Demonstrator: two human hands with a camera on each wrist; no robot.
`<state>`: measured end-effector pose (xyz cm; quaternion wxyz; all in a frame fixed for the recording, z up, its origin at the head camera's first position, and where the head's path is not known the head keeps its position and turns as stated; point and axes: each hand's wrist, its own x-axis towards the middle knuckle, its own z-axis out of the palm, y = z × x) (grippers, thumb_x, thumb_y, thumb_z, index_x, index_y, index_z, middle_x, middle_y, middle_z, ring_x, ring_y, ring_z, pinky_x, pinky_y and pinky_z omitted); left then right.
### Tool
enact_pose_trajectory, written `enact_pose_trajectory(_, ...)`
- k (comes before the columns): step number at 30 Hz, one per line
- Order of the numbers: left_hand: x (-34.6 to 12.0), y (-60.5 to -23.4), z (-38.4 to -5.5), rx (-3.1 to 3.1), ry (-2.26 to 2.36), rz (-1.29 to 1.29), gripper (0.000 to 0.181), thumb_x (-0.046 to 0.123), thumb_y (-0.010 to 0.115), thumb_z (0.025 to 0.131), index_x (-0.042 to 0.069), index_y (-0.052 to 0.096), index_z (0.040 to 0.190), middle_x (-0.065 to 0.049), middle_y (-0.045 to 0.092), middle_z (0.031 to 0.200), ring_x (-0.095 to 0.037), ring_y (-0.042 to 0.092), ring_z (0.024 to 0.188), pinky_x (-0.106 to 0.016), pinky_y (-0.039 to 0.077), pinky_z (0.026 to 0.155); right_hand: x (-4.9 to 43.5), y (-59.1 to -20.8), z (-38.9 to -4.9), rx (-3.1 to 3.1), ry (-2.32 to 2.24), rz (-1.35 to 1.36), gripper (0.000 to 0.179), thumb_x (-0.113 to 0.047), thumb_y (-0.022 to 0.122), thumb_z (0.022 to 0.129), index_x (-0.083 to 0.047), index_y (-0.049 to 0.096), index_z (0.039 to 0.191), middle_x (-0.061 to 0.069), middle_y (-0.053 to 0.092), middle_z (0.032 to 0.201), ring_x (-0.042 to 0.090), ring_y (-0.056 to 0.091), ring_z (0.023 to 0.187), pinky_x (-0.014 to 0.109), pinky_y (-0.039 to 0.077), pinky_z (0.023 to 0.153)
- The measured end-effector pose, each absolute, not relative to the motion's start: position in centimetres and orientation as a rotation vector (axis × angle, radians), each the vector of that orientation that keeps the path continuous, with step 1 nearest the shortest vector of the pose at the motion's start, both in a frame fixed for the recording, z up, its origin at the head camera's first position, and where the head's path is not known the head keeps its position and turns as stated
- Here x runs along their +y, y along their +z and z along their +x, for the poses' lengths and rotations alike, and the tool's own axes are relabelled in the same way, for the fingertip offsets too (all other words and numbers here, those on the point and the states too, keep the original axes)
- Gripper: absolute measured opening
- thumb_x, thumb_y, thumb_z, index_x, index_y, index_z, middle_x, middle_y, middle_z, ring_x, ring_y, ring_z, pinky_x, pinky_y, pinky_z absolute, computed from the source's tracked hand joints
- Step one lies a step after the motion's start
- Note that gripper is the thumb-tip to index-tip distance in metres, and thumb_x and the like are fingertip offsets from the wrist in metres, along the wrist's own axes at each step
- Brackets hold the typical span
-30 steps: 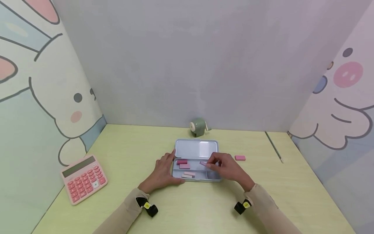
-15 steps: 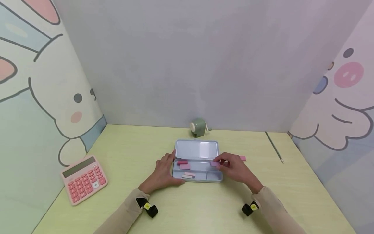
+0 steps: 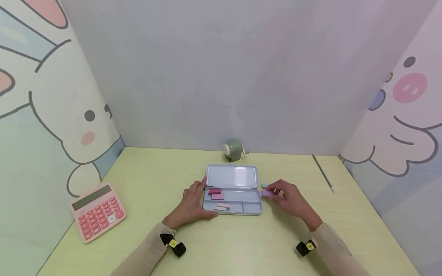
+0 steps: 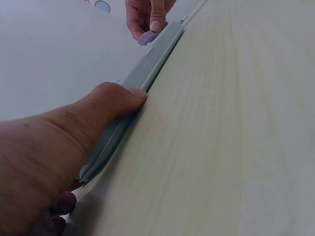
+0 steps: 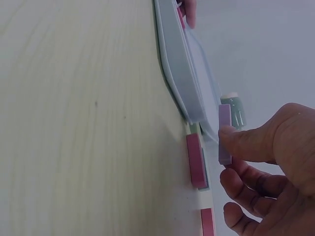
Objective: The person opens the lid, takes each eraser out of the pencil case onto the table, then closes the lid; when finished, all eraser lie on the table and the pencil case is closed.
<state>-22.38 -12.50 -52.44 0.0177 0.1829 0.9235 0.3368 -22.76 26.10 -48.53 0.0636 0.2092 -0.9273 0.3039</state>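
Right hand (image 3: 290, 200): thumb and fingers clamped on one purple block (image 5: 225, 114); the thumb presses near its middle, an end projecting on either side, just beyond the right end of the case. Close by, the right wrist view shows two pink blocks (image 5: 196, 161) and one teal block (image 3: 264, 185). Left hand (image 3: 191, 203): thumb and fingers spread apart, gripping the left end of one open case (image 3: 238, 196), thumb on its front edge. The case holds four blocks: two deeper-pink pieces (image 3: 217, 196) in the long rear compartment, two pale pieces (image 3: 222, 207) in the front left one. Farther out: one green sharpener (image 3: 233, 150) behind, one pencil (image 3: 323, 173) at right, one pink calculator (image 3: 98, 213) at left.
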Motion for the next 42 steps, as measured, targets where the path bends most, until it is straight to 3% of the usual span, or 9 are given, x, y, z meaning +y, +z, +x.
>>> enact_pose_trajectory(8,-12.5,-52.6,-22.4,2.876,1.024,0.566,0.135,0.057,0.095,0.070,0.008,0.022,0.172,-0.011,0.053,0.146,-0.028,0.051,0.133,-0.050,0.035,0.109,27.7,-48.1,-22.4,-2.800,0.829,0.601,0.020,0.000,0.082,0.090,-0.009,0.081,0.108,0.004,0.077,0.102,0.011,0.062,0.086,0.026,0.051,0.074)
enact_pose_trajectory(15,-12.5,-52.4,-22.3,2.871,1.008,0.561,0.136,0.059,0.095,0.070,0.009,0.021,0.172,-0.012,0.052,0.147,-0.029,0.050,0.134,-0.050,0.035,0.109,29.2,-47.9,-22.3,-2.775,0.789,0.590,0.027,0.006,0.080,0.088,-0.005,0.081,0.113,0.008,0.077,0.104,0.013,0.058,0.083,0.024,0.044,0.069)
enact_pose_trajectory(29,-12.5,-52.4,-22.4,2.871,0.993,0.568,0.136,0.059,0.094,0.071,0.008,0.020,0.172,-0.012,0.051,0.149,-0.029,0.048,0.136,-0.051,0.034,0.111,30.8,-48.6,-22.6,-2.919,0.734,0.474,0.017,-0.001,0.081,0.091,-0.002,0.080,0.109,0.009,0.073,0.099,0.016,0.056,0.083,0.027,0.045,0.070)
enact_pose_trajectory(42,-12.5,-52.5,-22.4,2.874,1.011,0.555,0.137,0.059,0.095,0.070,0.008,0.020,0.172,-0.011,0.053,0.146,-0.027,0.050,0.133,-0.049,0.035,0.109,31.0,-48.9,-23.1,-2.965,0.703,0.459,0.019,-0.004,0.081,0.091,-0.001,0.081,0.110,0.009,0.075,0.101,0.017,0.058,0.084,0.029,0.049,0.072)
